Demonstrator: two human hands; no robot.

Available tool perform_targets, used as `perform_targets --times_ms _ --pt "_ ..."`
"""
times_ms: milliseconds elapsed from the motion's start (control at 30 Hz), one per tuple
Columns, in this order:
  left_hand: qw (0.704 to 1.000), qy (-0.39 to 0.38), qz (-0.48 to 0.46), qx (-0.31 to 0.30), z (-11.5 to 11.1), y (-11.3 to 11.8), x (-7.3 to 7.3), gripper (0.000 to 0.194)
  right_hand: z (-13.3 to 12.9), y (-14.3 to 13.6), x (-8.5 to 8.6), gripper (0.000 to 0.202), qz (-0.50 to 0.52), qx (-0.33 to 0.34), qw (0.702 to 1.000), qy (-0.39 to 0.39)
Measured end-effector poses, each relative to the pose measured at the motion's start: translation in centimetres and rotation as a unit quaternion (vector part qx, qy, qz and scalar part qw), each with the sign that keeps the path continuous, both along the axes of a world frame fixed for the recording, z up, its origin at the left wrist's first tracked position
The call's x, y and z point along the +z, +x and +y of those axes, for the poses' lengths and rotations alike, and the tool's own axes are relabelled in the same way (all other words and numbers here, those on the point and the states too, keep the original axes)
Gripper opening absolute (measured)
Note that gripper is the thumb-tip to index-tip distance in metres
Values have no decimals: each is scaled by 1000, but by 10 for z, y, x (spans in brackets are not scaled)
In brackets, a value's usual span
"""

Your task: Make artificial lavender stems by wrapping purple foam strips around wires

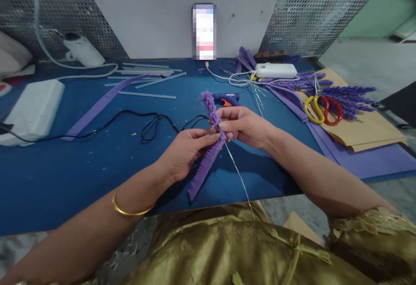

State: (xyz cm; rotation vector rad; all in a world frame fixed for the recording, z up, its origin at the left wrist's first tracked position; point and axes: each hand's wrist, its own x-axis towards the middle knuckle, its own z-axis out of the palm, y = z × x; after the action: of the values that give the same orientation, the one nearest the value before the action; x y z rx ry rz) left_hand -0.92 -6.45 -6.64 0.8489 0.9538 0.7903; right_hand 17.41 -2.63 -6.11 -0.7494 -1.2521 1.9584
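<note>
Between my two hands is a purple paper flower spike [209, 103], its ruffled top pointing away from me. My right hand [243, 125] pinches the spike just below the ruffled part. With thumb and fingers, my left hand [191, 148] grips the fringed purple paper strip [206, 170] where it meets the spike; the strip's loose end hangs down toward the table edge. A thin bare wire [240, 176] runs from the spike down past the table's front edge. Just behind my hands lies a blue glue gun [229, 98] with an orange trigger, partly hidden by my right hand.
Glue sticks [147, 95] and a purple strip [97, 107] lie left, beside a black cord [130, 112] and a white power strip [35, 107]. A phone [204, 31] stands behind. Scissors [314, 109], finished purple spikes [354, 96] and brown paper [373, 131] lie right.
</note>
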Motion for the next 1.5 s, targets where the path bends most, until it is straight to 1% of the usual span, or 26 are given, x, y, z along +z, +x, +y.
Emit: perform_targets --times_ms 100,233,333,467,567,633,767,833,967,1033,1133,1233,1333,1500 --pt "999 -18 -11 -41 1 -3 3 25 1 2 3 25 -8 9 1000 1" --pt "998 -19 10 -67 2 -4 5 20 0 5 5 26 -25 25 999 11" --pt "998 -6 28 -64 2 -3 5 17 0 6 5 23 -47 54 997 23" --pt "998 7 36 -55 1 0 4 14 -1 6 7 20 -75 79 992 56" --pt "998 6 43 -53 -1 2 2 12 -4 3 8 19 -96 83 989 77" --pt "998 -3 47 -50 -2 4 2 12 -7 0 9 19 -104 73 989 81" --pt "998 -14 35 -43 -3 5 2 13 -10 -2 9 20 -99 50 991 82" --pt "999 -20 30 -40 -2 5 3 12 -9 0 10 19 -92 51 991 80" --pt "999 -29 18 -41 1 3 6 10 -4 7 14 19 -77 94 990 72" --pt "998 -29 18 -48 1 2 8 10 -2 10 15 20 -73 112 988 81" --pt "997 -35 33 -58 1 2 10 10 1 11 11 22 -66 117 985 107" --pt "997 -35 42 -60 -1 2 9 11 2 9 7 24 -69 121 983 119" --pt "998 -21 38 -51 -1 3 5 12 -2 6 8 22 -93 110 981 126" --pt "999 -22 30 -21 -1 5 2 12 -10 -1 11 23 -136 23 979 151"
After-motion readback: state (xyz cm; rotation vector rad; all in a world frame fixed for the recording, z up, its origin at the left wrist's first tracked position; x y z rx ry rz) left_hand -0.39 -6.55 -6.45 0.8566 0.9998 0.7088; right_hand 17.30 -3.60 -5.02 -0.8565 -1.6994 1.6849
